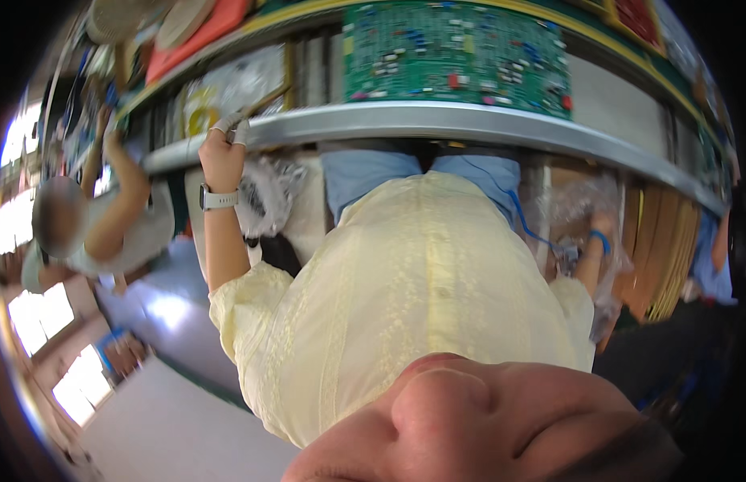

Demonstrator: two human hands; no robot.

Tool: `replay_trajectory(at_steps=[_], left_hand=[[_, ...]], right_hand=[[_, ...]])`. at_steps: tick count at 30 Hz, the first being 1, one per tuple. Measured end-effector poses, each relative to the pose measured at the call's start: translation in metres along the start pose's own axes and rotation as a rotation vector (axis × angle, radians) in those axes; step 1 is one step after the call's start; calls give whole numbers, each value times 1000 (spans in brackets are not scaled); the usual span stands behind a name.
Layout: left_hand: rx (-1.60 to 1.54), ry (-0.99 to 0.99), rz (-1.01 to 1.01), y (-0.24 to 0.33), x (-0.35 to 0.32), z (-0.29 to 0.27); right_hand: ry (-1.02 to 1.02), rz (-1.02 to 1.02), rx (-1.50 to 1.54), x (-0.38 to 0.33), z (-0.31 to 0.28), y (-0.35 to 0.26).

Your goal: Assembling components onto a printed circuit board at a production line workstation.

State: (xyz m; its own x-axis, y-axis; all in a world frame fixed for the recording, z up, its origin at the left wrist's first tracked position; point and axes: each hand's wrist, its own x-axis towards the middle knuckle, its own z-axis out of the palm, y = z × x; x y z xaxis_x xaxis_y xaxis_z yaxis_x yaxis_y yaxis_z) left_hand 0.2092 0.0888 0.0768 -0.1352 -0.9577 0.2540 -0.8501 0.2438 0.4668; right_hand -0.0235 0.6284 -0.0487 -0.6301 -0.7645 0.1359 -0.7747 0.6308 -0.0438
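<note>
My left hand (pixel 221 157) is at the silver metal rail (pixel 373 120), a light watch strap on its wrist. Pale covers sit on its fingertips, and the fingers are curled closed. A thin tan strip (pixel 266 100) runs off from beside the fingertips; whether they grip it I cannot tell. Down at my right side, my right hand (pixel 603 222) is among clear plastic bags (pixel 578 201), with a blue band round the wrist. Its fingers are blurred and partly hidden. Beyond the rail lies a green circuit board (pixel 457 60) crowded with small components.
Left of the board are clear plastic-wrapped items (pixel 236 84). A clear bag (pixel 269 197) lies below the rail by my left forearm. Brown cardboard sheets (pixel 654 249) stand at my right. Another person (pixel 108 209) works at the far left. A red tray (pixel 196 40) is at the upper left.
</note>
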Motion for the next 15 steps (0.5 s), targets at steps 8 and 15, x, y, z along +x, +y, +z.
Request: replay_trajectory(at_steps=[8, 15], left_hand=[[454, -323, -311, -157, -100, -4], [617, -796, -371, -186, -100, 58]], right_hand=[[-705, 265, 418, 265, 11, 94], [-922, 190, 910, 430, -39, 136]])
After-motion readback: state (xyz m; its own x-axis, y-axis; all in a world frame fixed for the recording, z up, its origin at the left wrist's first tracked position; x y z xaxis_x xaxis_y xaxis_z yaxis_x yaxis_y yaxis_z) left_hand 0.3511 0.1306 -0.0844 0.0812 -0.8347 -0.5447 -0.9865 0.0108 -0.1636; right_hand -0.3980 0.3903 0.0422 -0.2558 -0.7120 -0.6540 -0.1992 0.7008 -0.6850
